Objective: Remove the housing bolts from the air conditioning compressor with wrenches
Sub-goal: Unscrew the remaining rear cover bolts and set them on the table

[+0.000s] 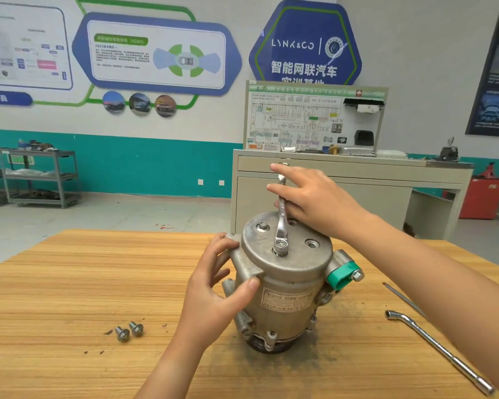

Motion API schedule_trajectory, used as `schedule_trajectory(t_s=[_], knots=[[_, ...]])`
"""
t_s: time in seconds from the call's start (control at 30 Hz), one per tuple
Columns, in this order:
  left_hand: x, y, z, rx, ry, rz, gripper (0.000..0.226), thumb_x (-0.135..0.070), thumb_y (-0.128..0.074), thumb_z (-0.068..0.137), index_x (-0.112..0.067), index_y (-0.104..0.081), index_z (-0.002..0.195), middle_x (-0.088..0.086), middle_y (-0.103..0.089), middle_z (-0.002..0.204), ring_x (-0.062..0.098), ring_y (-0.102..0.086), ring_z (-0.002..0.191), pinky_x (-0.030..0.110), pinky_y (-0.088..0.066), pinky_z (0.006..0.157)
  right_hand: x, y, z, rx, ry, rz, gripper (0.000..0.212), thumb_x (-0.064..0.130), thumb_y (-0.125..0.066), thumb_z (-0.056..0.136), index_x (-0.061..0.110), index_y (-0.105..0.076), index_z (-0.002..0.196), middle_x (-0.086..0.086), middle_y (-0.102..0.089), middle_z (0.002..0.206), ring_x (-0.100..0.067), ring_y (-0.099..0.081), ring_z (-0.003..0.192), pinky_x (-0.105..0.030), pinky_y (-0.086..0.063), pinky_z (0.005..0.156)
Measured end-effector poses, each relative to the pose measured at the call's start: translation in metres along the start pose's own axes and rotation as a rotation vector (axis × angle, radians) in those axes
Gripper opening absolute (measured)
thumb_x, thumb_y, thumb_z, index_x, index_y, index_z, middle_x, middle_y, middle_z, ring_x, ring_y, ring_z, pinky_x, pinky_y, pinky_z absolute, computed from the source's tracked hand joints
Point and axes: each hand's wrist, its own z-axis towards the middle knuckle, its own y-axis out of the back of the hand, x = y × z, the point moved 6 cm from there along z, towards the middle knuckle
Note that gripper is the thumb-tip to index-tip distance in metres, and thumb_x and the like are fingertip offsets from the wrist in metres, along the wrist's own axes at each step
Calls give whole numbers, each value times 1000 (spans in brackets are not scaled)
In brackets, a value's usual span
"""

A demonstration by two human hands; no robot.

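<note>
Two removed bolts (122, 334) lie on the surface (69, 283) left of the compressor (285, 286), set well apart from it, presumably so they stay out of the working area. The compressor itself stands upright on end, cover plate facing up.

The left hand (216, 286) grips the compressor's left side, fingers curled round a mounting lug and thumb pressed on the body. This is judged to be a brace against turning.

A ring wrench (281, 223) sits on the near bolt (281, 243) of the cover and slopes away over the compressor's top. The right hand (314, 200) presses the handle with fingers mostly straight; the thumb is hidden.

One far bolt (262, 225) remains seated, and an empty hole (312, 243) shows at the cover's right.

An L-shaped socket wrench (438, 349) lies right of the compressor, untouched.
</note>
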Motion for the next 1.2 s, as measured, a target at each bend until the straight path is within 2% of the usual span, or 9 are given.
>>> schedule_trajectory(t_s=[0.07, 0.13, 0.23, 0.37, 0.47, 0.6, 0.67, 0.77, 1.2], knots=[[0, -4, -1, 13, 1, 0, 47, -50, -69, 56, -59, -54, 100, -42, -38, 132, -10, -50, 118, 18, -44, 92, 3, -3, 4, 16, 1, -85, 41, 29, -42, 97, 18, -43, 137, -1, -28, 149, -17, -26, 135, -41, -19, 106], [0, -7, -3, 35, 10, -13, 48, -51, -70, 58, -58, -54, 103, -44, -35, 133, -11, -47, 120, 22, -44, 94, 9, 1, 3, -46, 25, -125, 40, 28, -52, 92, 10, -53, 128, -8, -50, 135, -21, -44, 125, -46, -30, 100], [3, -11, -3, 54, 26, -36, 51, -53, -72, 58, -55, -55, 106, -45, -35, 133, -12, -46, 121, 26, -44, 95, 10, 13, -9, -319, -19, -62, 26, 13, -63, 80, 0, -67, 103, -14, -69, 97, -29, -67, 88, -42, -50, 71], [2, -12, -2, 29, 12, -23, 55, -54, -74, 55, -57, -55, 106, -45, -36, 133, -12, -47, 119, 21, -42, 90, -19, 24, -24, -424, -443, 358, 31, 19, -44, 97, 9, -53, 124, -12, -68, 93, -33, -62, 87, -37, -44, 70], [0, -13, -3, 24, 0, -16, 53, -53, -73, 56, -60, -55, 105, -43, -37, 133, -11, -48, 119, 21, -42, 90, -23, 46, -42, -447, -465, 471, 37, 22, -36, 99, 13, -42, 134, -9, -63, 68, -33, -59, 68, -42, -45, 65], [0, -12, -5, 10, 1, -25, 50, -52, -71, 58, -62, -54, 104, -45, -38, 131, -12, -47, 119, 20, -42, 90, 12, 66, -78, -171, -376, 171, 50, 39, -23, 92, 27, -31, 141, 11, -31, 48, -27, -46, 51, -32, -30, 49], [0, -11, -7, -4, 0, -24, 50, -52, -70, 58, -62, -54, 104, -45, -38, 131, -10, -47, 120, 20, -43, 90, 25, 55, -98, 118, -376, -50, 53, 43, -12, 91, 43, 5, 141, 9, -31, 54, -26, -55, 63, -33, -32, 51], [1, -10, -7, -19, -8, -13, 50, -51, -69, 59, -62, -53, 105, -45, -37, 132, -4, -45, 125, 24, -42, 94, 37, 46, -115, 309, -373, -166, 65, 37, -20, 97, 41, 42, 119, 6, -34, 55, -12, -34, 48, -26, -24, 42], [-2, -11, -9, -42, -35, 18, 48, -50, -66, 61, -63, -52, 105, -42, -36, 134, 3, -43, 130, 29, -42, 99, 53, 52, -104, 440, -339, -411, 76, 12, -34, 87, 30, 18, 140, 6, -26, 56, -13, -21, 43, -27, -16, 38]])
